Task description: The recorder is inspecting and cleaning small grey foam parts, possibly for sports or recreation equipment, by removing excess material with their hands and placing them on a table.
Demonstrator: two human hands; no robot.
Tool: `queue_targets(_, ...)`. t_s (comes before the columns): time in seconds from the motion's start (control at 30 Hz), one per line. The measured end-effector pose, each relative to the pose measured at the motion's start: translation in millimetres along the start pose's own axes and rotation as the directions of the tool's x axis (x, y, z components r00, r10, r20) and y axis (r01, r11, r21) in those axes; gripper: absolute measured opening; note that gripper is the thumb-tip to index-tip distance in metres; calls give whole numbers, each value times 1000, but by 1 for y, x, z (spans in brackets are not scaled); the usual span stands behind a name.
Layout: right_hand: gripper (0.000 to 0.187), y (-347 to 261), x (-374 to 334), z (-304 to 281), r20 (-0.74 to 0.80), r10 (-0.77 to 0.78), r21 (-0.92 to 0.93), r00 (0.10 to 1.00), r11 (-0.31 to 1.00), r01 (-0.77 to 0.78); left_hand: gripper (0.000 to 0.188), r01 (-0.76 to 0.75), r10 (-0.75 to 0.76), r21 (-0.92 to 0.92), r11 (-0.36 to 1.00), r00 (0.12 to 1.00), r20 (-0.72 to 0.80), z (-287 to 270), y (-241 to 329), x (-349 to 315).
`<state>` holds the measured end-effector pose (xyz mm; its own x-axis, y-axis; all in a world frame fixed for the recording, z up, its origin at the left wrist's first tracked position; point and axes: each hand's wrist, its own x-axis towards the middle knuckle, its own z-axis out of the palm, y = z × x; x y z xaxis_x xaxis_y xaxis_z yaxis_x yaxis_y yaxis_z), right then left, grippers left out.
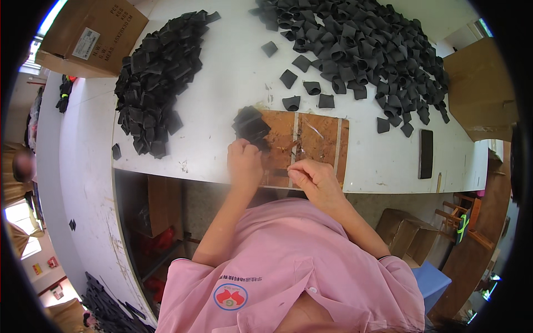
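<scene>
Hidden or unclear, left to right:
- Pile of flat black pieces point(158, 77), beyond and well left of the left fingers: lower layers covered, count impossible.
- Left hand point(245, 164): fingers curled, tips tucked from sight at the small black stack point(251, 125); cannot tell whether they grip a piece. The stack lies just beyond these fingers, which cover its near end.
- Dark strip point(280, 172), between the hands, just left of the right fingertips: indistinct, kind uncertain.
- Right hand point(319, 180): thumb and forefinger drawn together, other fingers folded; cannot tell whether anything is pinched.
- Heap of curled black pieces point(355, 50), beyond and right of the right fingers: cut off at the top.

Surface and room, left to right:
- Cardboard carton point(91, 39), labelled, beyond and far left of the fingers.
- White worktable point(202, 122), scuffed, extending to both sides of the fingers.
- Brown board point(322, 152), worn, pale-striped, beneath and beyond the right fingers.
- Open carton point(408, 233), below the tabletop, right of the right fingers.
- Dark flat oblong point(426, 154), on the worktable, right of the right fingers.
- Larger carton point(483, 91), far right of them, partly lost in the black rim.
</scene>
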<state>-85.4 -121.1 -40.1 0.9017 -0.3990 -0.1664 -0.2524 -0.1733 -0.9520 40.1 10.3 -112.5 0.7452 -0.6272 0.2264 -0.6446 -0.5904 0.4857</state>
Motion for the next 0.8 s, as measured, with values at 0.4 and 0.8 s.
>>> queue_targets(0.4, 11, -5, 2, 1, 265, 307, 827, 914, 415, -379, 10, -63, 85, -764, 642, 996, -12, -66, 60, -12)
queue_targets(0.8, 10, -13, -4, -4, 163, 264, 870, 951, 415, -265, 9, 476, -149, -871, -123, 859, 490, -72, 82, -12)
